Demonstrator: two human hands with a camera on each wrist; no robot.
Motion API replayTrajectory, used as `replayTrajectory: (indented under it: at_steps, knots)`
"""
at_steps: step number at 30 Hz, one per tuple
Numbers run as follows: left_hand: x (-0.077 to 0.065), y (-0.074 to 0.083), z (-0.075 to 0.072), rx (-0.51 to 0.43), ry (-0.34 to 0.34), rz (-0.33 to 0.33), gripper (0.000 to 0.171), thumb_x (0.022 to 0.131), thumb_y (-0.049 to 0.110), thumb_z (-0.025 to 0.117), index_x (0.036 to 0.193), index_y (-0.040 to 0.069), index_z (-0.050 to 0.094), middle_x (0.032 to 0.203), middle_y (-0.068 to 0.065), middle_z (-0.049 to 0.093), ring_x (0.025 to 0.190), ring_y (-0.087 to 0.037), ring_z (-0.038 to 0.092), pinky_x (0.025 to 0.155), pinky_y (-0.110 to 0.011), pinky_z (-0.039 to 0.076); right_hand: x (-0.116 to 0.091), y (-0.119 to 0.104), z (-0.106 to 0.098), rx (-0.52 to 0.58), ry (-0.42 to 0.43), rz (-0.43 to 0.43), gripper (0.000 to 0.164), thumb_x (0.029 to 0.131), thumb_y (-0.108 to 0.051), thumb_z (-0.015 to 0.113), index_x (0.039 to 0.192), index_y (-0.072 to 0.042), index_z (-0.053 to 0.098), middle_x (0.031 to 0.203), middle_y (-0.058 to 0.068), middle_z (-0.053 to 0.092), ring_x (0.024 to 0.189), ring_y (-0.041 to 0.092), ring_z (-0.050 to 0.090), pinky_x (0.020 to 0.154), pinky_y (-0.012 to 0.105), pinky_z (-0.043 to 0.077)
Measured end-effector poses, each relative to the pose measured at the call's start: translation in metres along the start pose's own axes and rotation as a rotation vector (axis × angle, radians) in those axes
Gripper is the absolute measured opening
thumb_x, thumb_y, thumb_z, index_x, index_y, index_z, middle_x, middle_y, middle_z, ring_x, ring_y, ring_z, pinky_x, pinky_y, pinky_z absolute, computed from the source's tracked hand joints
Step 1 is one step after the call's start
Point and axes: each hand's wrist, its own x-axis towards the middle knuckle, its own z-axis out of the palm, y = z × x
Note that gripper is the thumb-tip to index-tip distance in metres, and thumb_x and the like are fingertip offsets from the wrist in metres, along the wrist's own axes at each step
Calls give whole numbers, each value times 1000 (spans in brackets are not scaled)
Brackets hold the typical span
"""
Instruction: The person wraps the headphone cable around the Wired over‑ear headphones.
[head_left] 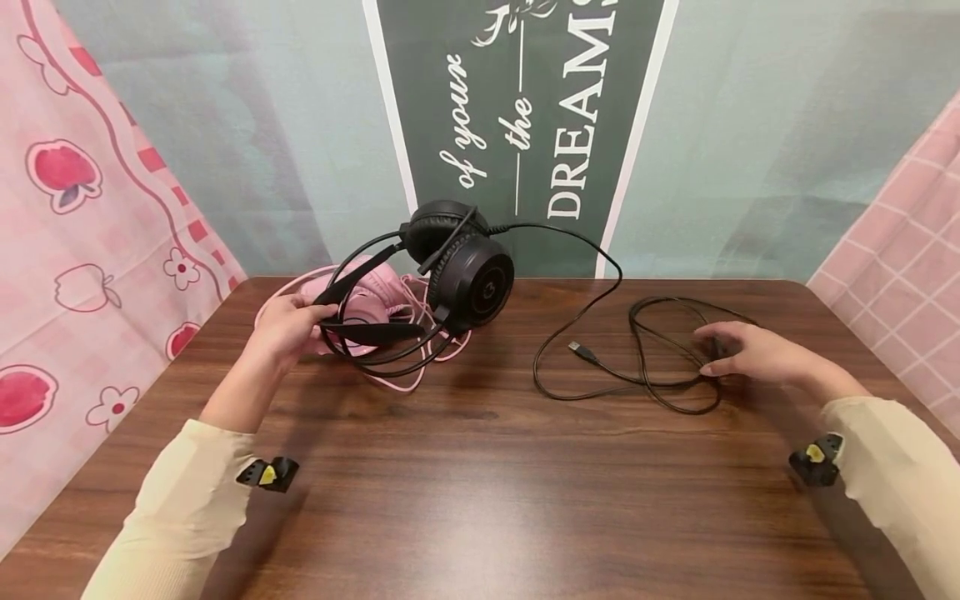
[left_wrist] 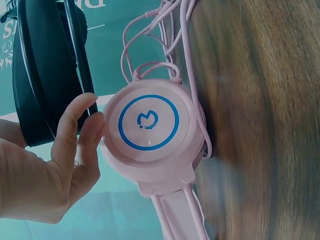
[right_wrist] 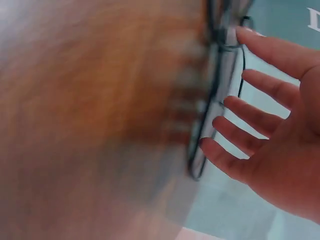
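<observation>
The black headset (head_left: 474, 287) looks matt plastic — the table (head_left: 480, 467), glossy wood.

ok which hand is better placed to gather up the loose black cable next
Likely the right hand: it looks free and is right by the black cable, while the left hand is occupied, pinching the black headset.

Head: high behind left grip (head_left: 288, 331) and right grip (head_left: 753, 354); faces forward-down
Left wrist: close; faces pink headset (left_wrist: 149, 125) beside grip, shared with head
Right wrist: close; faces cable (head_left: 643, 382) at grip
</observation>
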Motion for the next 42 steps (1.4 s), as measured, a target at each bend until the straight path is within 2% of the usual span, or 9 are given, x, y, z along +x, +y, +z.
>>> replayTrajectory:
  at_steps: [4, 7, 11, 15, 20, 26, 30, 35, 42]
  knots:
    - [0, -1, 4, -8, -10, -8, 9, 91, 4, 49, 91, -1, 41, 67, 1, 53, 56, -6, 58, 58, -26, 56, -3, -10, -7, 53, 28, 5, 64, 84, -28, 66, 131, 4, 38, 130, 31, 37, 115, 47, 36, 84, 57, 39]
    - [-1, -1, 8, -4, -21, 7, 8, 92, 3, 48, 91, -2, 42, 69, 0, 54, 57, -6, 60, 59, -26, 56, -2, -21, -10, 86, 77, -43, 65, 87, -25, 63, 137, 1, 30, 129, 29, 39, 114, 45, 38, 81, 54, 40]
    - [-4, 0, 15, 26, -47, 45, 9, 92, 2, 48, 95, -6, 47, 68, 2, 55, 58, -5, 59, 59, -23, 55, -1, -40, -10, 150, 138, -101, 69, 86, -18, 64, 142, -7, 25, 130, 22, 43, 116, 38, 41, 84, 34, 40]
    - [-5, -1, 22, 8, -76, 45, 9, 91, 2, 50, 96, -6, 50, 68, 0, 60, 60, -8, 62, 60, -25, 55, 1, -57, -7, 186, 174, -131, 63, 85, -18, 66, 139, -15, 34, 130, 11, 46, 114, 19, 47, 79, 13, 39]
    - [-4, -6, 26, -78, -141, 77, 5, 89, 5, 55, 91, 0, 54, 70, -4, 63, 62, -13, 64, 62, -30, 56, 3, -68, -3, 170, 207, -232, 42, 85, -16, 66, 125, -14, 53, 118, -1, 57, 103, -2, 49, 78, 12, 40]
    - [-11, -3, 29, -111, -158, 20, 6, 92, 4, 49, 96, -1, 45, 66, 0, 63, 59, -11, 63, 59, -27, 56, 3, -62, 3, 256, 121, -388, 6, 86, -3, 61, 92, -5, 60, 113, -9, 60, 104, 0, 53, 77, 11, 44]
    - [-14, 1, 28, -140, -140, -19, 3, 93, 3, 46, 93, -1, 45, 63, 0, 62, 56, -13, 63, 53, -27, 55, 3, -56, 6, 313, 115, -427, 11, 85, 4, 59, 84, -5, 52, 106, -3, 64, 97, 4, 58, 74, 13, 47]
    - [-15, -4, 23, -169, -137, -10, 4, 93, 1, 44, 95, 2, 47, 65, 0, 62, 55, -14, 64, 49, -27, 54, 0, -53, 9, 361, 126, -451, 11, 85, 9, 56, 89, 0, 51, 92, 14, 64, 87, 9, 61, 70, 16, 50]
    - [-17, -9, 17, -186, -125, 22, 6, 93, 1, 43, 98, -1, 42, 69, 1, 61, 58, -11, 62, 54, -27, 56, -3, -45, 14, 359, 162, -415, 5, 86, 7, 55, 91, 6, 57, 84, 7, 64, 75, 7, 62, 65, 19, 51]
